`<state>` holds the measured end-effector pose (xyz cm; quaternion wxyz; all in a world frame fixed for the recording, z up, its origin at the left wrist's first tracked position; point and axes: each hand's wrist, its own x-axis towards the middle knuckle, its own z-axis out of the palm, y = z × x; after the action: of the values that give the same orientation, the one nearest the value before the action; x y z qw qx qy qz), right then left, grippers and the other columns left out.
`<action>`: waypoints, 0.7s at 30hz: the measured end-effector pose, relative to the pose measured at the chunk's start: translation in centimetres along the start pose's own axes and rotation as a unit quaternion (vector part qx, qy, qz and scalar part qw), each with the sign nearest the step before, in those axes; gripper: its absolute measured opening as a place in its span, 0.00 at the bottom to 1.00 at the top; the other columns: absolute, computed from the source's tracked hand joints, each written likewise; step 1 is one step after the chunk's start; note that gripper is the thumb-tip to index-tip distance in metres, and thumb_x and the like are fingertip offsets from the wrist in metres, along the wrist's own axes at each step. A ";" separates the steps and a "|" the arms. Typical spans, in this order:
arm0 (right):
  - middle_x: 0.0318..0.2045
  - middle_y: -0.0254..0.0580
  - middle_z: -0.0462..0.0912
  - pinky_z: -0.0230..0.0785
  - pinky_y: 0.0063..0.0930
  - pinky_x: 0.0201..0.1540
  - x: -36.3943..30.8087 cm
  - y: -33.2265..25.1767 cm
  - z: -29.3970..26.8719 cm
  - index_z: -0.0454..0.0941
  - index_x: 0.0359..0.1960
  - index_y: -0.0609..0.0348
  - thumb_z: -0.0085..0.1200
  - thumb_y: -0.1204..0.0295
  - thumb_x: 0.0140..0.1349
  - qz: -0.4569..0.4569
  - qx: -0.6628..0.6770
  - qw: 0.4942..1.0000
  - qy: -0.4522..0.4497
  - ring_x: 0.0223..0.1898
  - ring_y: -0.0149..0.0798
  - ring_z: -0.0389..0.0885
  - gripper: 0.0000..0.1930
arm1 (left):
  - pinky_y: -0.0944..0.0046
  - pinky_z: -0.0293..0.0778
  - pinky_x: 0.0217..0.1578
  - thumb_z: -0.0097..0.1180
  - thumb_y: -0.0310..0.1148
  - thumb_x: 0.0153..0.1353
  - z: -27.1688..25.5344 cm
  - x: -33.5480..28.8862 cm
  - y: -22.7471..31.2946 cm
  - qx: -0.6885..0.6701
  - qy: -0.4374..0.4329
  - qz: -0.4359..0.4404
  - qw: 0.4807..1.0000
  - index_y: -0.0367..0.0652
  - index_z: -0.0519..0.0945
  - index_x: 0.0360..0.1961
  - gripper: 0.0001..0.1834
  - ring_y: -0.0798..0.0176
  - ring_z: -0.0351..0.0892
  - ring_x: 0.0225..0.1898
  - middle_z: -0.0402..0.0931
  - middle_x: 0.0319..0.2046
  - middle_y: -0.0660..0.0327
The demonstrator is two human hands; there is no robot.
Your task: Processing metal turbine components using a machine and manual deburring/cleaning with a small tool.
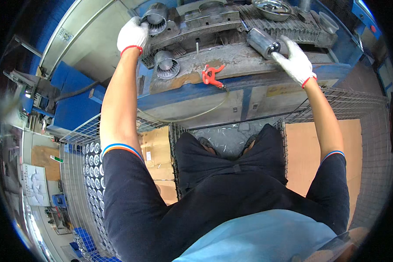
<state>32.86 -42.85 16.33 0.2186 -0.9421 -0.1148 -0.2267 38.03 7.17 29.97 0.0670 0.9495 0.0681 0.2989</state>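
Observation:
Both my hands wear white knit gloves with red cuffs. My left hand point(134, 35) is at the far left of the machine bed, its fingers closed at the side of a grey metal cylinder with inner fins point(156, 19). A second finned cylinder point(167, 65) stands just nearer on the bench. On the right, my right hand point(295, 62) has thumb and fingers spread around the near end of a shiny metal cylinder point(263, 43), which lies tilted on the machine. Whether the glove touches that end I cannot tell. A red air blow gun point(211, 76) rests on the bench edge between my hands.
A metal bowl point(273, 8) of small parts sits at the back right. A thin hose point(192, 117) hangs from the blow gun. Wire cages flank me: the left one holds rows of round metal parts point(94, 170), and cardboard point(323, 153) lies in the right one.

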 end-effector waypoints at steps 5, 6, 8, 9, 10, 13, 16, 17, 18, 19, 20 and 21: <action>0.66 0.56 0.78 0.66 0.46 0.73 0.6 -4.4 -2.8 0.72 0.70 0.58 0.67 0.57 0.62 -0.180 -0.007 0.974 0.137 0.69 0.56 0.74 0.37 | 0.49 0.83 0.44 0.62 0.40 0.65 -4.1 -2.4 1.4 0.091 0.192 0.250 0.945 0.56 0.85 0.50 0.13 0.45 0.87 0.44 0.85 0.44 0.56; 0.64 0.52 0.79 0.67 0.46 0.72 1.1 -6.1 -3.1 0.73 0.68 0.57 0.69 0.61 0.60 -0.217 0.017 0.963 0.156 0.68 0.55 0.75 0.35 | 0.49 0.83 0.43 0.63 0.39 0.64 -5.3 -3.3 2.1 0.098 0.191 0.277 0.936 0.57 0.84 0.51 0.14 0.46 0.87 0.43 0.85 0.44 0.57; 0.63 0.49 0.80 0.69 0.46 0.70 2.0 -9.9 -3.6 0.74 0.68 0.54 0.70 0.62 0.58 -0.291 0.029 0.937 0.192 0.66 0.55 0.77 0.35 | 0.50 0.83 0.42 0.64 0.37 0.64 -7.6 -5.0 4.2 0.101 0.190 0.307 0.927 0.57 0.84 0.52 0.15 0.46 0.87 0.42 0.85 0.43 0.58; 0.64 0.50 0.80 0.68 0.44 0.71 3.0 -11.9 -3.9 0.73 0.70 0.57 0.71 0.59 0.59 -0.333 0.014 0.921 0.203 0.66 0.53 0.78 0.37 | 0.51 0.83 0.42 0.64 0.36 0.64 -8.5 -6.0 5.6 0.080 0.187 0.352 0.914 0.57 0.84 0.53 0.16 0.47 0.87 0.41 0.85 0.42 0.59; 0.64 0.53 0.80 0.70 0.44 0.70 3.5 -14.0 -3.9 0.74 0.69 0.59 0.74 0.61 0.57 -0.362 0.021 0.909 0.206 0.65 0.53 0.79 0.38 | 0.51 0.83 0.41 0.64 0.34 0.63 -9.2 -6.9 6.9 0.060 0.183 0.394 0.898 0.57 0.84 0.54 0.18 0.47 0.87 0.40 0.85 0.41 0.59; 0.54 0.52 0.83 0.64 0.52 0.71 4.8 -18.6 -4.9 0.75 0.61 0.59 0.75 0.58 0.47 -0.387 0.045 0.911 0.138 0.59 0.54 0.82 0.39 | 0.53 0.83 0.41 0.64 0.32 0.62 -10.7 -10.1 10.1 0.040 0.104 0.417 0.902 0.56 0.84 0.56 0.19 0.48 0.87 0.40 0.85 0.40 0.59; 0.51 0.51 0.84 0.62 0.53 0.71 5.3 -21.5 -4.3 0.75 0.61 0.57 0.74 0.57 0.45 -0.377 0.083 0.917 0.104 0.58 0.53 0.82 0.39 | 0.59 0.84 0.40 0.68 0.33 0.62 -11.5 -11.7 10.6 -0.066 0.094 0.355 0.928 0.54 0.80 0.64 0.27 0.55 0.88 0.39 0.87 0.43 0.59; 0.51 0.51 0.84 0.62 0.53 0.71 5.5 -21.5 -4.2 0.75 0.61 0.57 0.74 0.57 0.45 -0.376 0.081 0.917 0.102 0.58 0.53 0.82 0.39 | 0.61 0.84 0.39 0.69 0.33 0.63 -11.3 -12.3 10.1 -0.121 0.068 0.256 0.957 0.53 0.78 0.67 0.30 0.59 0.89 0.38 0.88 0.43 0.59; 0.50 0.51 0.84 0.61 0.53 0.71 6.0 -21.2 -4.2 0.76 0.60 0.56 0.74 0.56 0.45 -0.321 0.105 0.940 0.040 0.59 0.53 0.82 0.39 | 0.64 0.84 0.37 0.71 0.32 0.63 -10.9 -11.7 9.3 -0.220 0.106 0.273 0.931 0.48 0.71 0.74 0.37 0.66 0.88 0.36 0.87 0.47 0.59; 0.50 0.51 0.85 0.61 0.53 0.72 6.7 -20.6 -4.2 0.76 0.60 0.55 0.73 0.56 0.44 -0.263 0.129 0.956 -0.024 0.59 0.53 0.82 0.39 | 0.66 0.84 0.39 0.71 0.30 0.64 -10.1 -12.4 8.3 -0.263 0.120 0.194 0.938 0.43 0.68 0.75 0.39 0.68 0.86 0.39 0.86 0.51 0.57; 0.49 0.53 0.86 0.66 0.48 0.69 7.6 -20.2 -3.8 0.76 0.57 0.57 0.73 0.57 0.43 -0.227 0.090 0.970 0.007 0.57 0.56 0.83 0.38 | 0.65 0.83 0.41 0.71 0.34 0.65 -9.6 -12.3 6.7 -0.293 0.122 0.169 0.933 0.44 0.73 0.70 0.34 0.66 0.86 0.39 0.86 0.48 0.58; 0.48 0.52 0.86 0.74 0.41 0.62 7.9 -19.5 -3.4 0.77 0.55 0.59 0.77 0.56 0.41 -0.160 0.215 0.963 0.020 0.54 0.52 0.85 0.38 | 0.63 0.83 0.43 0.70 0.37 0.65 -9.3 -12.1 4.6 -0.324 0.127 0.156 0.924 0.46 0.78 0.66 0.28 0.64 0.86 0.39 0.86 0.45 0.59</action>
<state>32.33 -26.40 29.83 0.3796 -0.8374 -0.3055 -0.2476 23.28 1.40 31.50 0.3148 0.8284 -0.1735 0.4296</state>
